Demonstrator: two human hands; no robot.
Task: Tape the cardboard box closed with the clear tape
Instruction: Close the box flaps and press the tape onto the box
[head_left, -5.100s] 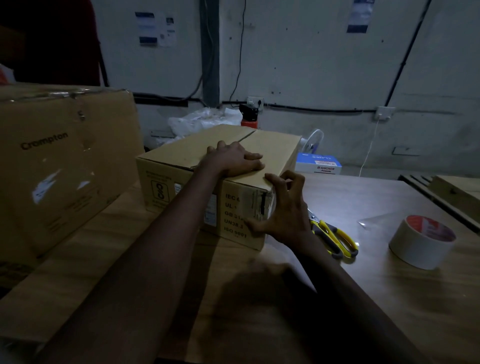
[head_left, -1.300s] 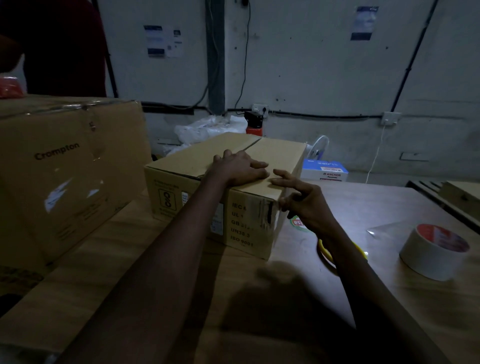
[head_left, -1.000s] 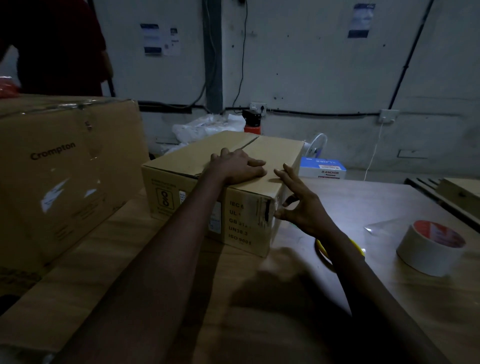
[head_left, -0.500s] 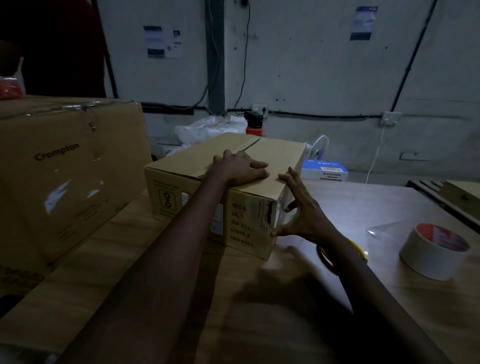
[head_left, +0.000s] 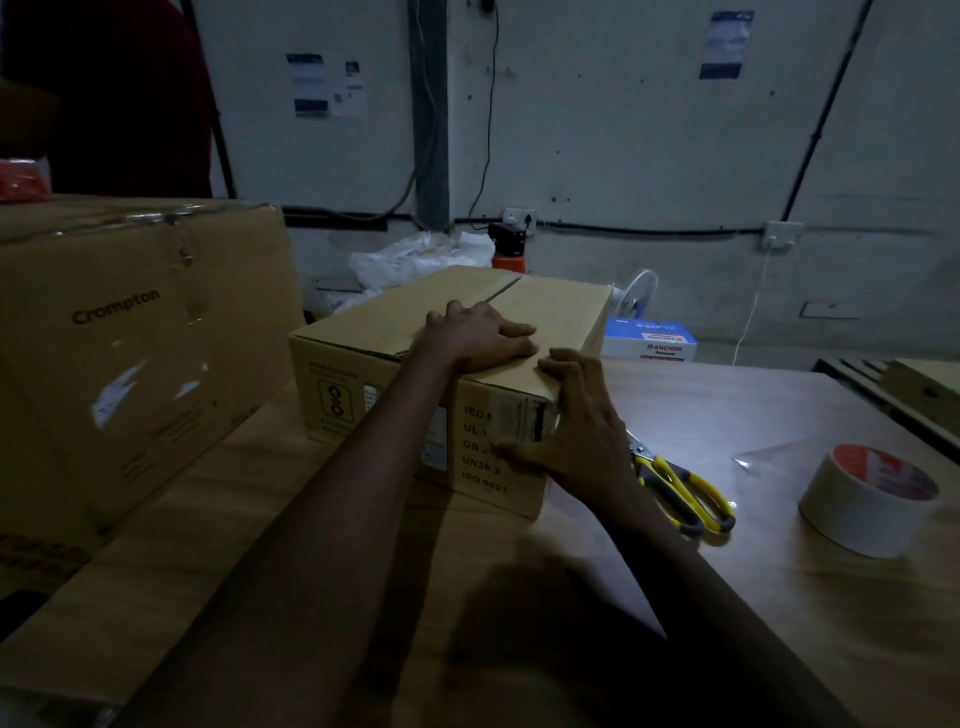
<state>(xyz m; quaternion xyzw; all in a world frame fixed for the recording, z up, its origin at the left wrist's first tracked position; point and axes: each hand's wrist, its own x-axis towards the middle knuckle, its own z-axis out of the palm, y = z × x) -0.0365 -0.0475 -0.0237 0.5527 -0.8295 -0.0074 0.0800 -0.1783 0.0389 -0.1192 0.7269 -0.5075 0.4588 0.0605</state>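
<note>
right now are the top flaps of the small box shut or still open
Shut. Both flaps of the box lie flat and meet at a centre seam; the left hand presses on top, the right hand wraps its near corner.

Single head-worn wide-angle view is looking forward and down, close over the brown wooden table (head_left: 727, 597), facing the grey wall (head_left: 623, 156); both forearms are entering from the bottom edge.

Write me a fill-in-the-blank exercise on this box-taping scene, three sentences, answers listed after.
1. The left hand lies flat on the ____ of the cardboard box.
2. The scissors have ____ handles.
3. The tape roll sits on the table, to the ____ of the scissors.

Answers: top; yellow; right
</note>
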